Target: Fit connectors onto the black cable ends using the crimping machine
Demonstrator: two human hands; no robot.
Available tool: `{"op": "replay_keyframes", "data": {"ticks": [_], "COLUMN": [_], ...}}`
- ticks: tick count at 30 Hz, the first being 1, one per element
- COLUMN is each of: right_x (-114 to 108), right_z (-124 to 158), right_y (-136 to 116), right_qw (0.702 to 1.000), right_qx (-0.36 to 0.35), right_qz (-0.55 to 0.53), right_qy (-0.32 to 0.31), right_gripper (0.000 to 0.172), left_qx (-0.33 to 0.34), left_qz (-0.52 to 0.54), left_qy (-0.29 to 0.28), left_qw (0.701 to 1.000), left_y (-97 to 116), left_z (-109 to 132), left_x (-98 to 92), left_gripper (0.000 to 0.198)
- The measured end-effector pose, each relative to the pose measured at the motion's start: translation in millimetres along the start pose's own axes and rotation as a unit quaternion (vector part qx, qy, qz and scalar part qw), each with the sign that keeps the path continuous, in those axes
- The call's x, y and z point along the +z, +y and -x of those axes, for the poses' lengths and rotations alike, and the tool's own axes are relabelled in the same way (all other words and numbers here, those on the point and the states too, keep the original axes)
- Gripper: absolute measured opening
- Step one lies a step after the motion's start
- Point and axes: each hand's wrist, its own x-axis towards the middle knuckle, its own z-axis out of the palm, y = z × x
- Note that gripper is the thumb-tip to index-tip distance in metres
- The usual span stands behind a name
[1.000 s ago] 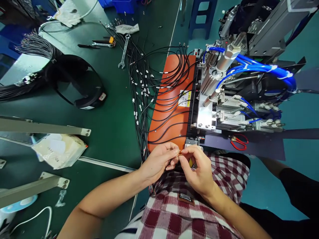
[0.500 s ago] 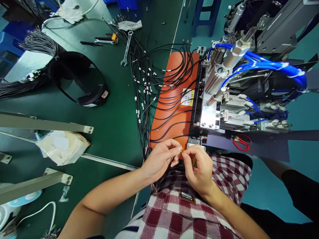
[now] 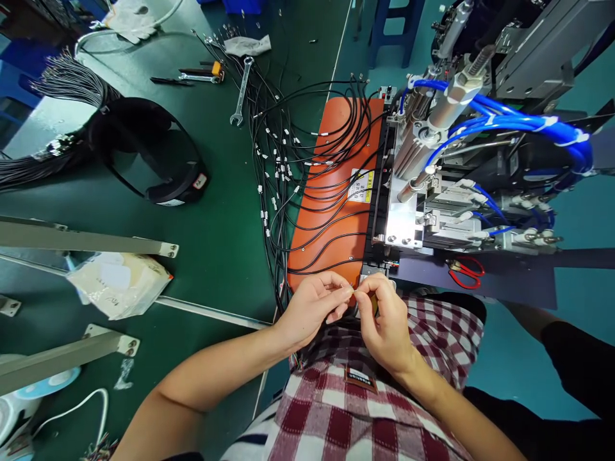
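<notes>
My left hand [image 3: 317, 304] is closed in a pinch, thumb against fingertips, just over the near end of the orange plate [image 3: 331, 186]. Facing it almost tip to tip, my right hand [image 3: 384, 320] pinches too. Between the fingertips shows a thin wire [image 3: 354, 291], pale and very fine; most of it is hidden by the fingers. Black cables [image 3: 331, 240] with white tags run across the orange plate to the machine's edge, beyond my hands.
The machine [image 3: 413, 218] with blue air hoses [image 3: 542, 128] stands to the right. Red-handled scissors [image 3: 467, 273] lie below it. On the green table are a wrench [image 3: 241, 93], a black headband-like ring [image 3: 148, 153] and a plastic bag [image 3: 120, 285]. A metal bar [image 3: 86, 238] juts in from the left.
Both hands keep their pinch and have shifted only slightly. The bit between the fingertips looked orange before and now shows as a pale thin strand. The view has moved a little.
</notes>
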Motion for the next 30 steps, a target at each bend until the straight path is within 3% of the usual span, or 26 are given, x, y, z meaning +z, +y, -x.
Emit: {"op": "replay_keyframes", "data": {"ticks": [4,7,14,19,22,25,30], "right_x": [-6,-11,-6,-11,-17,-17,-13], "right_z": [3,2,-1,1,4,5,3], "right_y": [1,1,1,5,6,5,2], "right_qw": [0.999,0.999,0.996,0.998,0.998,0.998,0.998], "right_qx": [0.016,0.021,-0.054,0.036,0.049,0.039,-0.005], "right_qz": [-0.04,-0.025,0.066,0.002,-0.025,-0.03,0.059], "right_qy": [0.0,-0.004,-0.021,0.043,0.041,0.027,-0.038], "right_gripper": [0.01,0.017,0.013,0.012,0.009,0.006,0.004], "left_qx": [-0.001,-0.004,0.016,0.117,0.072,0.06,0.044], "left_qz": [0.006,0.009,-0.039,-0.157,-0.139,-0.121,-0.118], "left_qy": [-0.001,-0.001,-0.016,0.048,0.01,0.007,0.014], "left_qw": [1.0,1.0,0.999,0.979,0.988,0.991,0.992], "left_y": [0,1,-4,-8,-6,-5,-8], "left_z": [1,0,-1,-2,-4,-5,-7], "left_x": [-0.2,-1.0,-4.4,-3.4,-2.1,-3.1,-6.2], "left_gripper": [0.029,0.028,0.027,0.025,0.029,0.031,0.031]}}
